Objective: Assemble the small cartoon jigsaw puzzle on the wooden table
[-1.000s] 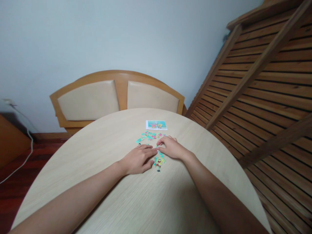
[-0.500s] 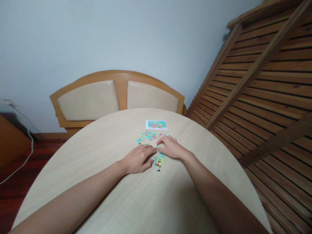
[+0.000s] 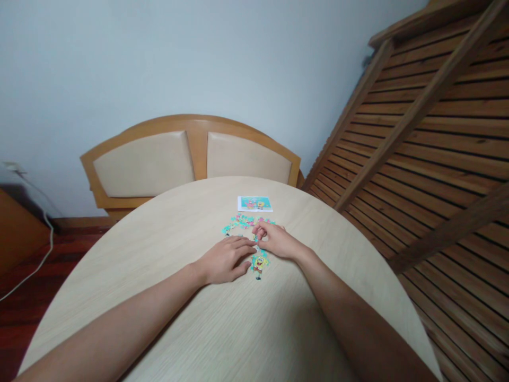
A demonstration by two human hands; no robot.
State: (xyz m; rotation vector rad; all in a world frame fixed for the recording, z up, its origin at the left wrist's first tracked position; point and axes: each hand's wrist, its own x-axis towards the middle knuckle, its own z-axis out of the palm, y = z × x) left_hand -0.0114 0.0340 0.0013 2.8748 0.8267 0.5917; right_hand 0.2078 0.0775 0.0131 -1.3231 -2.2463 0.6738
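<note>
A partly joined jigsaw puzzle [image 3: 260, 261] lies on the table, showing a yellow cartoon figure on teal. My left hand [image 3: 226, 260] rests flat just left of it, fingers stretched out and tips touching the table by the puzzle's upper edge. Above the joined part, my right hand [image 3: 276, 241] has its thumb and index finger bent round a small teal puzzle piece [image 3: 255, 238]; the fingers partly hide it. Loose puzzle pieces [image 3: 243, 222] in teal and pink are spread beyond both hands.
A picture card [image 3: 255, 203] with two cartoon figures lies behind the loose pieces on the round wooden table [image 3: 191, 313]. A padded headboard [image 3: 191, 159] stands behind the table. Slatted wooden panels [image 3: 429, 132] lean at the right. A white cable [image 3: 51, 239] hangs at the left.
My right hand's fingers have curled in more and shifted slightly left. My left hand stays in place, and the joined puzzle looks the same.
</note>
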